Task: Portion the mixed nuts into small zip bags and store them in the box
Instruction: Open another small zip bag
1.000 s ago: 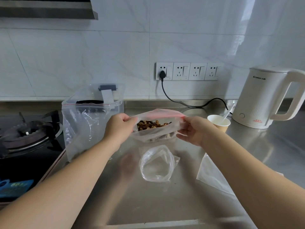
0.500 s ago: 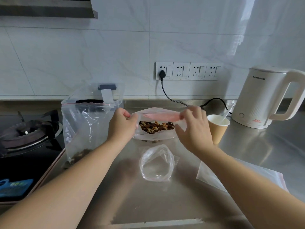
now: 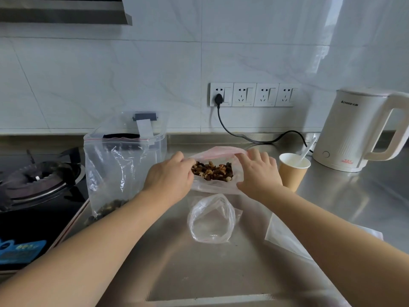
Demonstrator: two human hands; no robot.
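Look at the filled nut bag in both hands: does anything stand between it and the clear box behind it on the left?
Yes. The large zip bag stands upright directly in front of the clear box, left of the filled nut bag held by the left hand and right hand.

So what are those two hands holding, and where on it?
Both hold the small zip bag of nuts: the left hand grips its left edge, the right hand its top-right edge by the pink strip.

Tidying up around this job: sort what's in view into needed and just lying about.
Needed: nut bag held by left hand and right hand; big bag; empty bag; flat bag; box; cup; spoon.
Lying about: kettle; stove.
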